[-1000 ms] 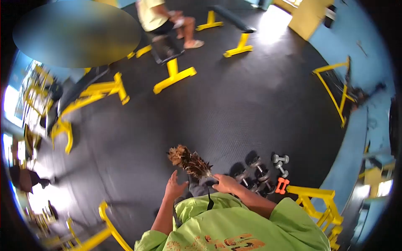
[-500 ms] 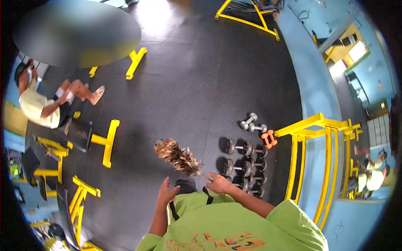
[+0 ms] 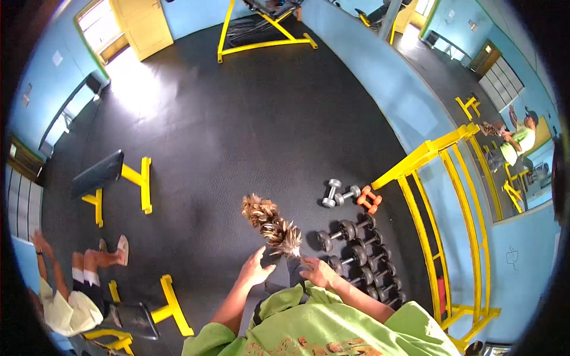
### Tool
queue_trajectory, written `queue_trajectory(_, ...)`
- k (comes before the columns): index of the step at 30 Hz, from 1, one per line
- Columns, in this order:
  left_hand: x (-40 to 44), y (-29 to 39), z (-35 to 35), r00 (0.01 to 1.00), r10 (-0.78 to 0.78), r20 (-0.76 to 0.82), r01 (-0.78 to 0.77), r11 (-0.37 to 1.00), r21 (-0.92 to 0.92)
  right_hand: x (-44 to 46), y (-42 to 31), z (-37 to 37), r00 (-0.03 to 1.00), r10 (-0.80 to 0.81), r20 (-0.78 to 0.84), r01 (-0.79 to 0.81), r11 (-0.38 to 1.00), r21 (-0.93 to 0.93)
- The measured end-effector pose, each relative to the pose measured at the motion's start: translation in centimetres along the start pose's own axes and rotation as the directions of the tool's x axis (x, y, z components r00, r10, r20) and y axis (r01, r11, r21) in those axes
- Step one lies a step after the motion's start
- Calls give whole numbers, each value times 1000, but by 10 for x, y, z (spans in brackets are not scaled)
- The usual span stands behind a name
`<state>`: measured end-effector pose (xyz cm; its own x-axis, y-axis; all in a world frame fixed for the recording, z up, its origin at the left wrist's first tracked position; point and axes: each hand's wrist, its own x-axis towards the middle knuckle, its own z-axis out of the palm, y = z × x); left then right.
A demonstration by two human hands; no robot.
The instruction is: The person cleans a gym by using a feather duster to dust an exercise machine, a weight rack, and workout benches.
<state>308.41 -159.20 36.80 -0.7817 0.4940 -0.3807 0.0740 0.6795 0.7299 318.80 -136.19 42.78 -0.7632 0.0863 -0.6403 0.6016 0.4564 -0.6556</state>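
While the right hand (image 3: pixel 320 273) closes round the handle of the duster (image 3: pixel 272 226), the left hand (image 3: pixel 255 270) is open and holds nothing, its thumb and fingers spread. The feathers begin just beyond the right hand and run away from it toward the far left, so the duster slants across the space in front of both hands, above the dark floor (image 3: pixel 237 142). The left hand is just to the near left of the feathers' near end; whether a fingertip touches them I cannot tell. Most of the handle is hidden in the right fist.

To the right of the right hand, black dumbbells (image 3: pixel 358 255) lie in rows on the floor. Beyond their far end are two grey dumbbells (image 3: pixel 331 194), with orange dumbbells (image 3: pixel 369 200) just to the right of these. A yellow rack (image 3: pixel 409 165) stands farther right, beside the blue wall (image 3: pixel 386 83), where a mirror (image 3: pixel 469 65) shows part of the room.

On the near left, a person in a pale shirt (image 3: pixel 71 311) sits on a bench (image 3: pixel 133 320), arms raised. Another bench (image 3: pixel 98 173) stands farther off on the left. A yellow frame (image 3: pixel 267 43) stands at the far side, with a door (image 3: pixel 141 26) at the far left.
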Motion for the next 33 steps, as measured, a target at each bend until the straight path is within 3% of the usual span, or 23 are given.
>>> queue_trajectory(2, 36, 20, -11, 998, 48, 45, -50, 998, 43, 25, 3, -9, 999, -27, -33, 27, 1000, 2)
queue_trajectory(5, 88, 29, -13, 994, 80, 78, -78, 996, -36, 68, -10, -39, 997, -68, -35, 68, 998, -15)
queue_trajectory(6, 109, 27, -17, 978, 206, 44, -200, 973, -119, 91, -11, -49, 997, -75, -14, 75, 997, -9)
queue_trajectory(8, 144, 27, -33, 982, 149, 116, -154, 988, 31, 128, -35, -82, 996, -94, 11, 94, 996, -9)
queue_trajectory(10, 181, 41, -57, 980, 177, 91, -179, 984, 6, 145, -89, -135, 997, -74, 8, 74, 987, -143)
queue_trajectory(12, 217, 55, -81, 985, 150, 86, -159, 981, 108, 178, -113, -168, 992, -125, 13, 125, 978, -169)
queue_trajectory(16, 283, 76, -112, 996, 86, -13, -86, 996, -10, 241, -148, -219, 979, -197, -60, 179, 959, -217)
queue_trajectory(18, 318, 89, -131, 997, 81, -20, -81, 996, -38, 278, -159, -235, 954, -221, -205, 206, 974, -91)
queue_trajectory(20, 358, 87, -145, 998, 63, -8, -63, 972, -226, 314, -171, -254, 959, -207, -191, 209, 978, -13)
queue_trajectory(21, 381, 83, -151, 998, 64, -10, -65, 971, -229, 330, -180, -262, 962, -165, -215, 173, 985, 17)
queue_trajectory(26, 504, 70, -197, 997, 39, 71, -24, 978, -206, 411, -203, -293, 934, -105, -342, 116, 993, 10)
queue_trajectory(28, 559, 80, -230, 993, 108, 56, -96, 976, -194, 444, -232, -320, 919, -105, -380, 105, 994, -19)
queue_trajectory(30, 605, 109, -274, 987, 113, 117, -103, 991, -87, 472, -265, -347, 930, 3, -369, -7, 1000, -11)
queue_trajectory(32, 649, 121, -306, 983, 119, 141, -111, 992, -64, 502, -285, -366, 922, 17, -388, -21, 1000, -4)
queue_trajectory(33, 670, 128, -322, 977, 158, 145, -154, 987, -41, 517, -296, -375, 894, -45, -445, 73, 996, 45)
